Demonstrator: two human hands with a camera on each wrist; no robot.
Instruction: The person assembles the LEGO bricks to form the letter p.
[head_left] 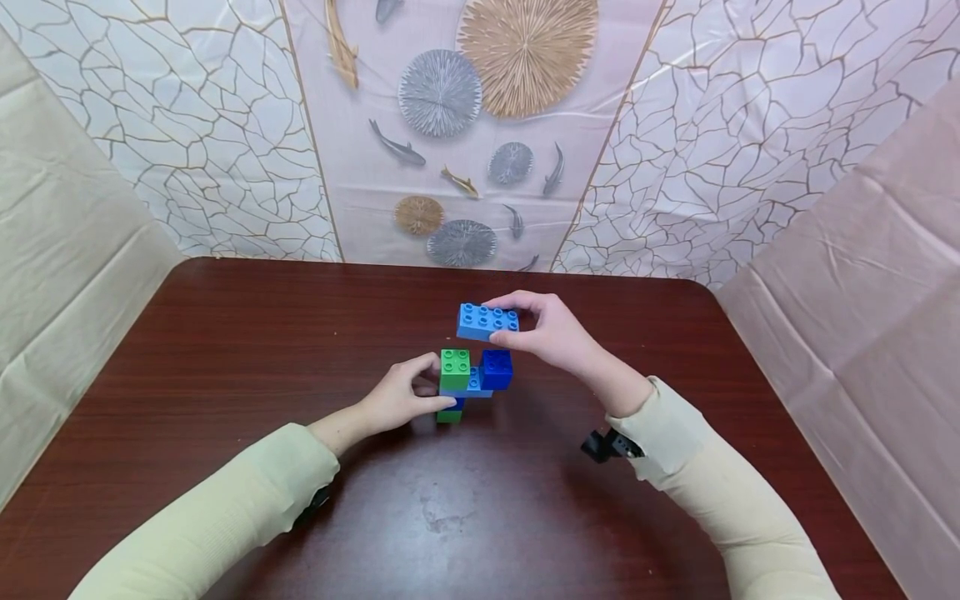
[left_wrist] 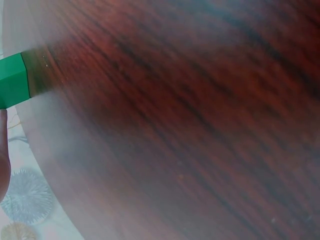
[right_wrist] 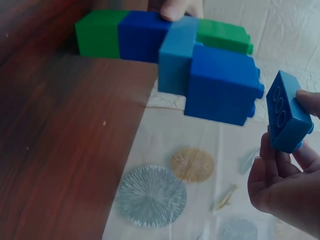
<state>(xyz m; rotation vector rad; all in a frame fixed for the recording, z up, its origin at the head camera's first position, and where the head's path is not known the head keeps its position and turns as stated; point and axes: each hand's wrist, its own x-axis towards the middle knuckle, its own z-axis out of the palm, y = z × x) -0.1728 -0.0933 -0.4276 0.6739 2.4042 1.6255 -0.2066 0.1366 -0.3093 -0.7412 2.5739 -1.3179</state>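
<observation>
A stack of toy building bricks stands on the table, its lowest green brick [head_left: 449, 417] topped by a dark blue brick [right_wrist: 142, 36]. Over these lies a long light blue brick [right_wrist: 175, 60] that juts out to the right. It bears an upper green brick [head_left: 455, 377] on the left and an upper dark blue brick [head_left: 497, 372] on the right. My left hand [head_left: 397, 396] grips the stack from its left side, thumb in front. Just above and behind the stack, my right hand [head_left: 551, 333] pinches a loose light blue brick [head_left: 480, 322], studs upward, by its right end.
The dark wood table [head_left: 300, 350] reaches back to a patterned cloth [head_left: 450, 192]. Plain cloth walls [head_left: 862, 250] flank both sides. A black wrist device [head_left: 611, 445] hangs under the right sleeve [head_left: 690, 450].
</observation>
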